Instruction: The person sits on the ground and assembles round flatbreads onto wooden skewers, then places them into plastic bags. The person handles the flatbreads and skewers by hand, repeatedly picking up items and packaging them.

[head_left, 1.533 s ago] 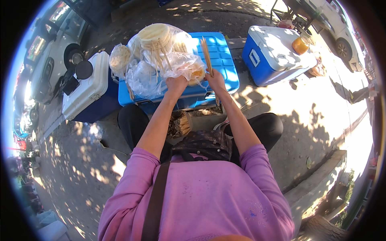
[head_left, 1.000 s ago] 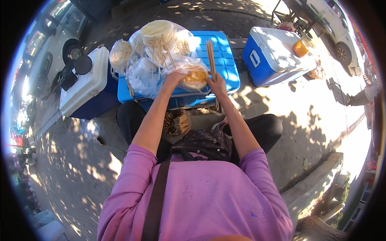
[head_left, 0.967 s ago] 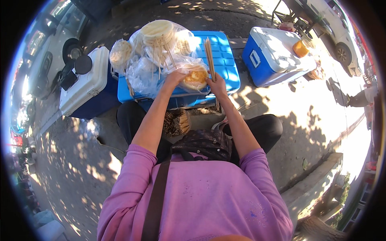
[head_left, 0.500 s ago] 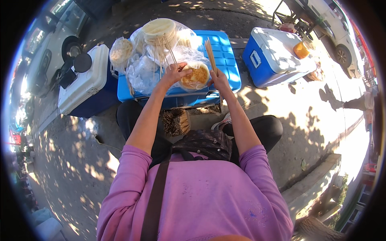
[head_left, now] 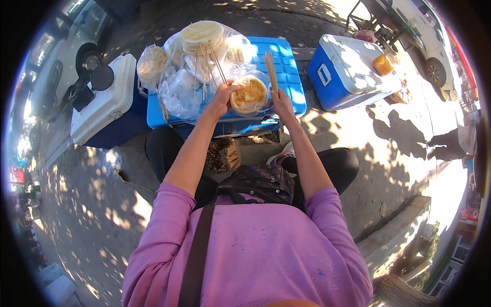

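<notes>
Over the near edge of a blue plastic box with a ribbed lid [head_left: 284, 60], a round, flat, golden-brown bread with a pale rim [head_left: 250, 95] is found between the person's two hands, its browned face up. Clear film shows around it. Whether its underside bears on the box or hangs free cannot be determined.

Left hand [head_left: 221, 101]: fingers closed on the left edge of the bread, the thumb lying at its upper left rim; the remaining fingertips are hidden. Right hand [head_left: 281, 104]: fingers clenched around a bundle of thin, straight wooden skewers [head_left: 271, 70], which stands nearly upright, leaning slightly left at the top, with lower ends showing below the hand. This hand is positioned just beside the right rim of the bread; contact with the bread itself cannot be confirmed.

Directly beyond the left hand, a large, clear plastic bag [head_left: 179, 97] covers much of the left part of the lid. A stack of pale, flat, round discs [head_left: 202, 37] sits at its top, and several loose thin sticks [head_left: 204, 69] slant in front of the stack. Below the box, a bundle of short brown sticks [head_left: 223, 155] is noted between the person's legs, near a dark patterned waist bag [head_left: 258, 182].
</notes>
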`<state>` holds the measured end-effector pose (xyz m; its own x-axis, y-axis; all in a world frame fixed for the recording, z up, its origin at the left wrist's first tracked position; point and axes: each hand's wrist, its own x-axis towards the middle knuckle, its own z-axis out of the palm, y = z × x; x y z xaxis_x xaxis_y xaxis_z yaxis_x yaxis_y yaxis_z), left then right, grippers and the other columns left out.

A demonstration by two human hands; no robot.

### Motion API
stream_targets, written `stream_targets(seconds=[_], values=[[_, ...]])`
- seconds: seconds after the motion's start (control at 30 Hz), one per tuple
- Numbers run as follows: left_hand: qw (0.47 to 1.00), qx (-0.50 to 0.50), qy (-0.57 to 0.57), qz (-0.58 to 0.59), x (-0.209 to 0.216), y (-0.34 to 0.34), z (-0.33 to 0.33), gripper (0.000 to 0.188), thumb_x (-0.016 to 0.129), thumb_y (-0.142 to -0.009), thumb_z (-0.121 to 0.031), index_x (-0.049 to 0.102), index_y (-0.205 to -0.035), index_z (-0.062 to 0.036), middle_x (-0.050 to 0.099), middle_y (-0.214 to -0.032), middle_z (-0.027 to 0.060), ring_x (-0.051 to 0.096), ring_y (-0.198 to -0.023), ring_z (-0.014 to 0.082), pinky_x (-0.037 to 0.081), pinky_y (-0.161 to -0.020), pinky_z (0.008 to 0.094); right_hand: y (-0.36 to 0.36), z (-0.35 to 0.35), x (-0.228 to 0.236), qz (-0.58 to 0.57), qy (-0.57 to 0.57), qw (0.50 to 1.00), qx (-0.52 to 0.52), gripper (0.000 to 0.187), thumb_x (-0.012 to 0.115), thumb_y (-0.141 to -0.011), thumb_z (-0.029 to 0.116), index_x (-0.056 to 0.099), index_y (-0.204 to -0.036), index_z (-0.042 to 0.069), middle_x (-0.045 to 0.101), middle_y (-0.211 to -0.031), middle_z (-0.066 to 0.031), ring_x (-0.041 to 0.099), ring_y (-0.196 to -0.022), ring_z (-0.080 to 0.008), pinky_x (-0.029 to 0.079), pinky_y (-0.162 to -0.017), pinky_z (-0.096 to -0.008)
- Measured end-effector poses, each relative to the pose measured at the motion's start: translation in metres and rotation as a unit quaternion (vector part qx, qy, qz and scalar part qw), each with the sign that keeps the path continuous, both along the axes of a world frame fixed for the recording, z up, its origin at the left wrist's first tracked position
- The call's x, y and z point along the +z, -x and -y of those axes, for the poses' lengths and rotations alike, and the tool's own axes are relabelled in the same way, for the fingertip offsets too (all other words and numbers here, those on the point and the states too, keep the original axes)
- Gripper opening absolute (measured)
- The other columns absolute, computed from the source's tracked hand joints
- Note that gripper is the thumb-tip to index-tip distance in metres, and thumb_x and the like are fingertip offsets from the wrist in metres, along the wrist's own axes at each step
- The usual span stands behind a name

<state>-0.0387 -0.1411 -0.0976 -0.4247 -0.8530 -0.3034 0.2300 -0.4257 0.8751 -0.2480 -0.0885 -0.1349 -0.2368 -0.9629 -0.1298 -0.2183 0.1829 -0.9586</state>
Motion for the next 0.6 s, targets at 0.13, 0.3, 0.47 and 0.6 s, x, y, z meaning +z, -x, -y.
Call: stream_targets(seconds=[0.13,0.3,0.47,0.6], values=[[0.996,-0.009,0.044,0.073,-0.005,0.001,0.006,0.044,0.061,-0.085,-0.016,0.043,-0.121,0.0021,0.057,-0.112,0.0127,0.060,-0.100,0.0203,0.052,-0.082,0.0345,-0.004,-0.043,0.035,0.104,-0.010,0.995,-0.003,0.028,0.042,-0.096,0.020,0.053,-0.114,0.002,0.054,-0.062,-0.0024,0.043,-0.045,-0.0074,0.034,-0.043,-0.0224],[0.998,-0.007,-0.043,0.050,0.005,0.017,0.002,0.044,0.061,-0.086,-0.018,0.044,-0.122,0.0016,0.058,-0.110,0.0124,0.062,-0.098,0.0196,0.054,-0.079,0.0310,-0.017,-0.075,0.060,0.119,0.013,0.993,0.017,0.030,0.043,-0.094,0.014,0.050,-0.121,0.003,0.056,-0.068,-0.0021,0.042,-0.046,-0.0056,0.035,-0.044,-0.0203],[0.994,-0.097,0.033,0.031,0.009,-0.005,0.009,0.046,0.059,-0.089,-0.022,0.044,-0.126,0.0002,0.056,-0.115,0.0122,0.060,-0.101,0.0189,0.053,-0.083,0.0304,-0.006,-0.018,0.037,0.021,0.090,0.996,0.004,0.030,0.046,-0.094,0.014,0.051,-0.120,0.002,0.062,-0.087,-0.0023,0.039,-0.050,-0.0038,0.035,-0.045,-0.0209],[0.985,-0.086,-0.010,-0.149,0.003,-0.016,0.004,0.034,0.058,-0.090,-0.019,0.050,-0.120,-0.0039,0.061,-0.112,0.0092,0.060,-0.103,0.0196,0.051,-0.087,0.0332,-0.005,0.011,0.018,0.089,0.031,0.995,0.030,0.036,0.048,-0.090,0.018,0.053,-0.120,-0.001,0.065,-0.099,-0.0081,0.058,-0.076,-0.0152,0.047,-0.066,-0.0288]])
